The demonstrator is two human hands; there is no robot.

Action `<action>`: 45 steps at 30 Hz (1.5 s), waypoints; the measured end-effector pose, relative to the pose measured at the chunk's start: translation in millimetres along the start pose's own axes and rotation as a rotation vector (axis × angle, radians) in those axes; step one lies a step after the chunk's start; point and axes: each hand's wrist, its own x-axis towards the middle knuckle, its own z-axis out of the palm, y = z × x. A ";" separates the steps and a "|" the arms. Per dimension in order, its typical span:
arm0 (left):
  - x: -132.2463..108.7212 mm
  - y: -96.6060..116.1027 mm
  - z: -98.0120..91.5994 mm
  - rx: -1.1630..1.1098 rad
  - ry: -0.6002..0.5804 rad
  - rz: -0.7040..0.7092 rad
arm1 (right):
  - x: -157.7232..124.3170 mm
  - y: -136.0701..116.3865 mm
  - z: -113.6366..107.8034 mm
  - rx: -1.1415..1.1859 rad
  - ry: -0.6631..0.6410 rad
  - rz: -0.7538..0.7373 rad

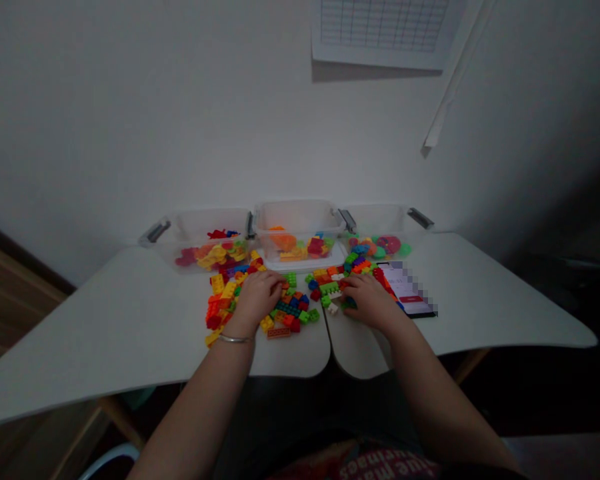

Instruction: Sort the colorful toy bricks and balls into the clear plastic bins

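Many small plastic building bricks (pixel 226 291) in red, yellow, green, blue and orange lie heaped on the white table (pixel 300 357). Over the left heap bends my left hand (pixel 258 293), its fingers curled and pressed together; the fingertips hide whatever is in them. An orange brick (pixel 279 333) lies in front of that heap. My right hand (pixel 367 300) rests at the right heap with fingers apart and bent, touching bricks beside a green brick (pixel 330 288) and white ones. Some bricks there are hidden beneath the hand.
Behind the heaps stand three clear plastic bins: a left bin (pixel 207 220), a middle bin (pixel 300 215) and a right bin (pixel 380 217), each with coloured pieces inside. A phone (pixel 410 290) lies right of the bricks. A seam splits the table; the wall rises behind.
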 end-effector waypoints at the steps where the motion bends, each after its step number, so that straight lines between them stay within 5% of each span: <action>1: 0.0 0.1 0.0 -0.001 0.002 -0.001 | -0.1 0.3 -0.4 0.006 0.004 -0.003; 10: -0.7 -0.3 -0.6 -0.056 0.023 -0.024 | -1.8 17.5 -8.4 0.322 0.118 0.027; 19: -3.4 1.8 -4.2 -0.130 0.180 -0.014 | 5.7 -41.0 11.6 0.471 0.318 0.073; 29: 6.0 19.1 -19.8 0.112 0.120 0.196 | 7.2 -44.1 31.1 0.430 0.363 -0.006; 38: 15.1 69.0 -29.3 -0.097 -0.218 0.110 | 9.7 -48.5 29.1 0.323 0.593 0.022; 45: 12.2 84.7 -18.4 -0.167 -0.170 -0.003 | 8.7 -49.4 31.2 0.320 0.648 -0.048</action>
